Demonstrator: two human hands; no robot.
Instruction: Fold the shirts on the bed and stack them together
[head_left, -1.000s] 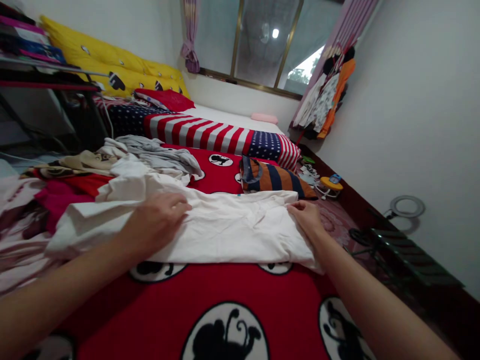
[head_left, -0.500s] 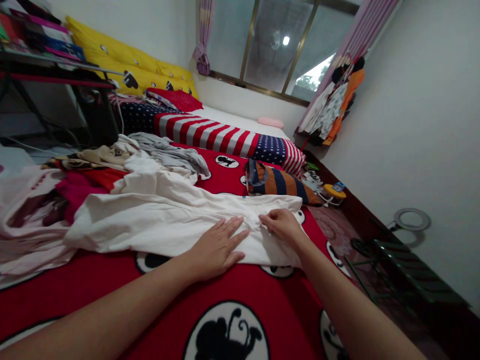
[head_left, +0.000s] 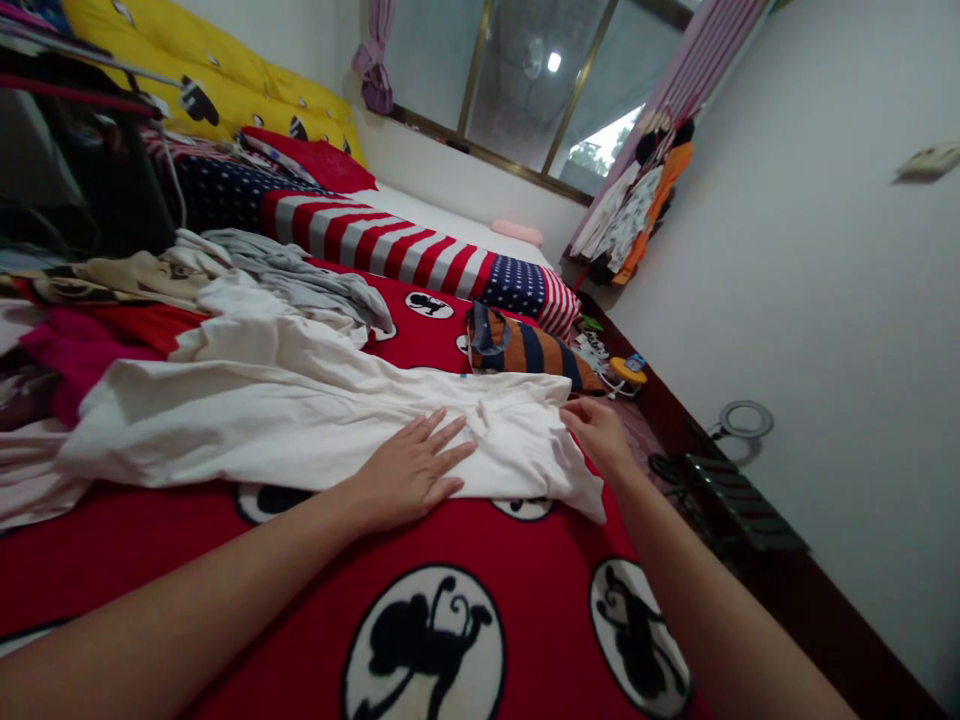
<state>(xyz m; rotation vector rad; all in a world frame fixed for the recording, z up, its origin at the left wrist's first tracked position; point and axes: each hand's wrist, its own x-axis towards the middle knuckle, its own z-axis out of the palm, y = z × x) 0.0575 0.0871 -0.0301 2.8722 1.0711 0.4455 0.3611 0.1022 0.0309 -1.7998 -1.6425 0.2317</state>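
Observation:
A long white garment (head_left: 262, 425) lies across the red blanket, wrinkled along its length; which kind of garment it is I cannot tell. Flat on its middle rests my left hand (head_left: 412, 465), palm down with the fingers spread. My right hand (head_left: 596, 430) is at the garment's right end, thumb and fingers pinched together on the cloth's edge. The fingertips are small in view. Just beyond that end lies a folded brown and navy striped garment (head_left: 536, 350).
Loose clothes pile up at the left, with grey cloth (head_left: 300, 270) and magenta cloth (head_left: 71, 360). The red blanket (head_left: 292, 600) spreads beneath everything. Farther back stands a bed with a flag-patterned cover (head_left: 382, 245). A ring light (head_left: 746, 418) is at the right by the wall.
My right hand has moved from the middle creases out to the garment's right edge. My left hand stays flat on the cloth. The camera view has turned slightly right.

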